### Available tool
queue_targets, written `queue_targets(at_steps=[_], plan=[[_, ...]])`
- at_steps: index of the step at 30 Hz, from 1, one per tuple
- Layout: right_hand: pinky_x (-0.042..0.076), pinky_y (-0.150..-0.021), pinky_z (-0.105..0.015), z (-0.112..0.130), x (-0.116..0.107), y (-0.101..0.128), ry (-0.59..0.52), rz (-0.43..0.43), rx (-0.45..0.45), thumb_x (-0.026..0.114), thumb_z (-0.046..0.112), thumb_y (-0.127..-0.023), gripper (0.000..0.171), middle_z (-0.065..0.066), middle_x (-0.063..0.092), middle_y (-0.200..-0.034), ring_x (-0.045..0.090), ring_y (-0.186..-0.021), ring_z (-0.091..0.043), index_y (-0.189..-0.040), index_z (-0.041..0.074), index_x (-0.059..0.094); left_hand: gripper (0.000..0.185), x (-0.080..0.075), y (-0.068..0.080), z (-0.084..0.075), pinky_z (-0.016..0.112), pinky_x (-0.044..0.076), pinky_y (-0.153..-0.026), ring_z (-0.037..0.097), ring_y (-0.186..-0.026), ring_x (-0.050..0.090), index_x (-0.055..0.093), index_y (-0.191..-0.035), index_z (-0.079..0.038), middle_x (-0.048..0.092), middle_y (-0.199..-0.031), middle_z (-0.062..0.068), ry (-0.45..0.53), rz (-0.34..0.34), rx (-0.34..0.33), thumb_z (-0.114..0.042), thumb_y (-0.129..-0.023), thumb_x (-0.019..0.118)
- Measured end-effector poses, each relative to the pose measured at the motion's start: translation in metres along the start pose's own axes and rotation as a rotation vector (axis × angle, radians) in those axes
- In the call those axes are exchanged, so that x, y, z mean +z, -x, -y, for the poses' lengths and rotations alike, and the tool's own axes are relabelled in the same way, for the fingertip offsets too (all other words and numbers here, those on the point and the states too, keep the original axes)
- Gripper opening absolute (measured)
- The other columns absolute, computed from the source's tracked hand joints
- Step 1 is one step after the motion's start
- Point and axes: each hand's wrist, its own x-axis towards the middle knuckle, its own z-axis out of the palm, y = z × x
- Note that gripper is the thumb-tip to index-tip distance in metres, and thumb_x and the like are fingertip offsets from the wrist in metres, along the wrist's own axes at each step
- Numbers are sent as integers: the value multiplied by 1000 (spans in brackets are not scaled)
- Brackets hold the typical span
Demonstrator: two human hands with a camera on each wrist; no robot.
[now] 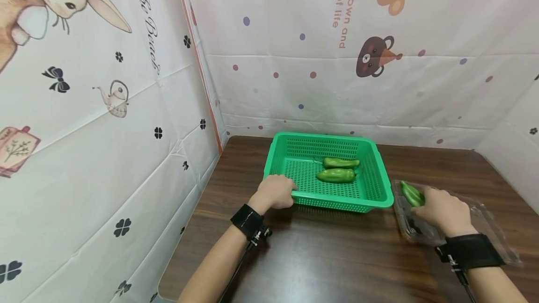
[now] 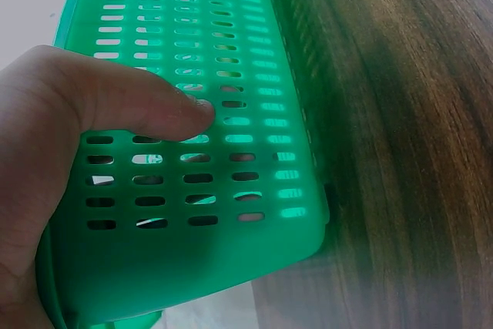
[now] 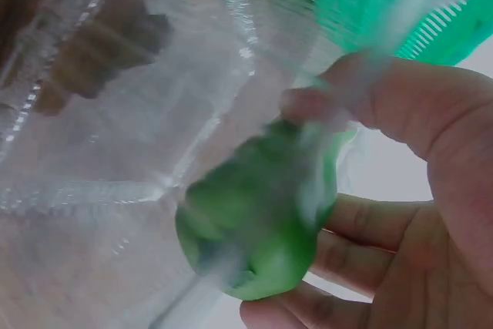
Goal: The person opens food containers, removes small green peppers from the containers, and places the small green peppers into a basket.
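A green plastic basket [image 1: 278, 153] stands on the dark wooden table with two green peppers [image 1: 336, 175] lying inside it. My left hand [image 1: 273, 191] grips the basket's near left corner; in the left wrist view the thumb [image 2: 146, 105] presses on the perforated basket wall [image 2: 246, 159]. My right hand [image 1: 442, 209] holds a third green pepper [image 1: 411, 193] just above a clear plastic clamshell tray [image 1: 488, 221] to the right of the basket. The right wrist view shows the fingers [image 3: 347, 240] curled round that pepper [image 3: 258, 236], blurred.
Patterned cloth walls enclose the table on the left, back and right. Bare table [image 1: 320, 256] lies in front of the basket, between my forearms. The clear tray [image 3: 115, 136] sits close to the basket's right rim [image 1: 385, 186].
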Motion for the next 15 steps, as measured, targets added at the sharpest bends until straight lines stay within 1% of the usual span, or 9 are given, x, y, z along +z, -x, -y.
queue_targets(at_steps=[2,5,7,9,12,15], plan=[[31,-53,-37,2,-1,1,-5,-22,-5,74,34,-85,55,-8,48,-68,44,-59,-24,-115,-9,58,49,0,0,0,28,26,-52,12,-60,28,74,-126,-33,62,-72,-9,1,-4,1,-17,-82,64],[31,-53,-38,4,-5,2,-13,-34,11,73,36,-85,61,-8,50,-68,44,-59,-25,-121,-11,57,49,-1,1,-1,29,24,-52,12,-60,26,73,-127,-33,59,-68,-9,2,2,0,-17,-82,63],[32,-53,-38,6,-8,3,-18,-38,28,73,37,-86,64,-9,51,-68,45,-59,-25,-124,-12,56,49,-1,1,-1,29,23,-52,12,-59,25,73,-127,-33,58,-67,-9,4,4,-1,-16,-82,63],[32,-53,-38,6,-11,4,-19,-46,40,73,38,-86,64,-10,53,-68,46,-59,-25,-122,-12,57,50,-2,2,-1,29,23,-52,12,-59,24,73,-128,-33,59,-68,-8,7,9,-2,-16,-82,63],[33,-53,-39,7,-15,5,-18,-66,46,73,39,-86,62,-10,54,-69,47,-59,-26,-119,-11,58,50,-2,2,-1,29,23,-52,12,-60,25,72,-128,-33,69,-79,-7,10,9,-5,-16,-83,63],[33,-53,-39,8,-18,5,-12,-84,47,74,39,-85,62,-11,55,-70,47,-61,-26,-118,-11,58,50,-2,2,-1,28,25,-52,12,-61,28,72,-129,-33,76,-101,-7,7,8,-6,-17,-83,63]])
